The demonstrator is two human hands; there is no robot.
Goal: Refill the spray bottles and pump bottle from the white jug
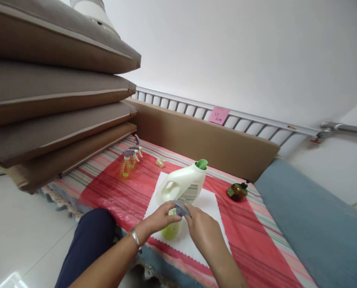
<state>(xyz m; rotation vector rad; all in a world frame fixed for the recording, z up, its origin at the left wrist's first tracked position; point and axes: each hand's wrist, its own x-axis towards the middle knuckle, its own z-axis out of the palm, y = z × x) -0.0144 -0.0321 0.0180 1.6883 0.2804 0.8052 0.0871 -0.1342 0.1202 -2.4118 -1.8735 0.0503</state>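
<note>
The spray bottles [126,167] at left have heads already; the left hand [163,216] grasps, above the green bottle [171,231] on the white cloth [186,249], its spray head [182,208]; the jug [182,182] behind stands uncapped; the right hand [204,227] grasps this head too; whether tightened, I cannot tell.

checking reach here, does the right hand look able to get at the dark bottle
Probably yes: nothing stands between the right hand and the dark bottle, though that hand is on the gray spray head.
</note>
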